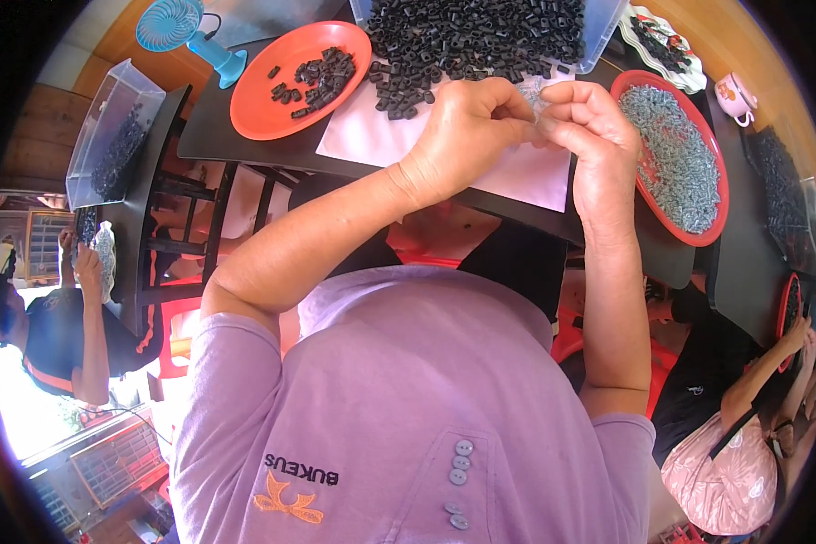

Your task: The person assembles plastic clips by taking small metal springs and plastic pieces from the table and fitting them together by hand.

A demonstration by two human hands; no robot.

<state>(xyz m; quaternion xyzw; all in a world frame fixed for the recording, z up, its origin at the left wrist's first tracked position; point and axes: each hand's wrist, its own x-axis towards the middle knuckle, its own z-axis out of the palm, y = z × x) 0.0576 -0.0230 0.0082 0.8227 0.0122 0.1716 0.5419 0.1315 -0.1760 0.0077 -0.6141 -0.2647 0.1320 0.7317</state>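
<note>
My left hand (467,131) and my right hand (594,131) meet over the front edge of the dark table, fingertips pinched together. What they pinch is too small and too covered by the fingers to make out. A small clear, shiny piece (529,89) shows between the two hands. Just beyond them, a heap of small black plastic parts (480,41) spills from a clear bin (605,34) onto a pale pink sheet (363,136). Nearest my right hand is a red oval tray (722,204) full of small silvery screw-like pieces (675,159).
An orange-red plate (254,100) with loose black parts (322,77) lies at the left. Behind it stands a blue fan (186,36). A white scalloped dish (694,77) and a pink cup (734,98) are at the far right. Other people work at both sides.
</note>
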